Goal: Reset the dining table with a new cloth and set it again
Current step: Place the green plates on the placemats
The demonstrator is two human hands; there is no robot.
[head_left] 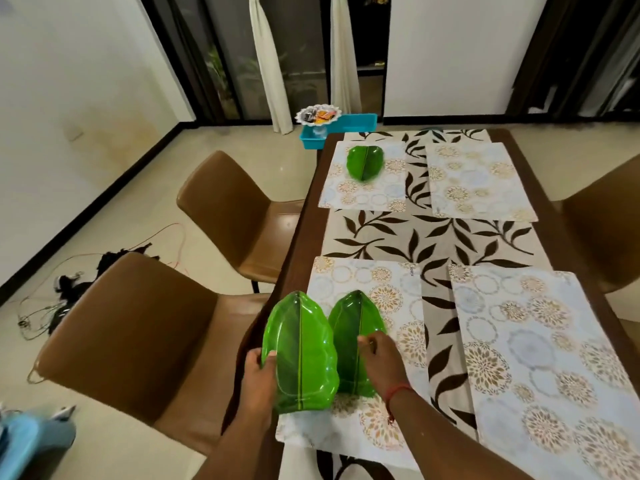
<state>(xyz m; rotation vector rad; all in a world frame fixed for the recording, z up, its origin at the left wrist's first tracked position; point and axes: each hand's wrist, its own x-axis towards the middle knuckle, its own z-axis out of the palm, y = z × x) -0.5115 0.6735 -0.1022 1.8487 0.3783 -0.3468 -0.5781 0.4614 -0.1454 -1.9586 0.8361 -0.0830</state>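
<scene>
A dark wooden dining table (304, 230) carries a beige cloth with dark leaf print (433, 237) and several floral placemats. My left hand (258, 372) grips a green leaf-shaped plate (301, 355) by its left rim, held above the table's near left edge. My right hand (379, 355) holds a second green leaf plate (349, 327) that rests on the near left placemat (374, 282). A third leaf plate (365, 162) lies on the far left placemat (367, 195). The near right placemat (540, 341) and far right placemat (478, 181) are bare.
Two brown chairs (228, 216) (138, 337) stand along the table's left side and another (606, 216) on the right. A blue tray (349, 124) with a white dish of small items (317, 116) sits beyond the far end. Cables (69, 292) lie on the floor at left.
</scene>
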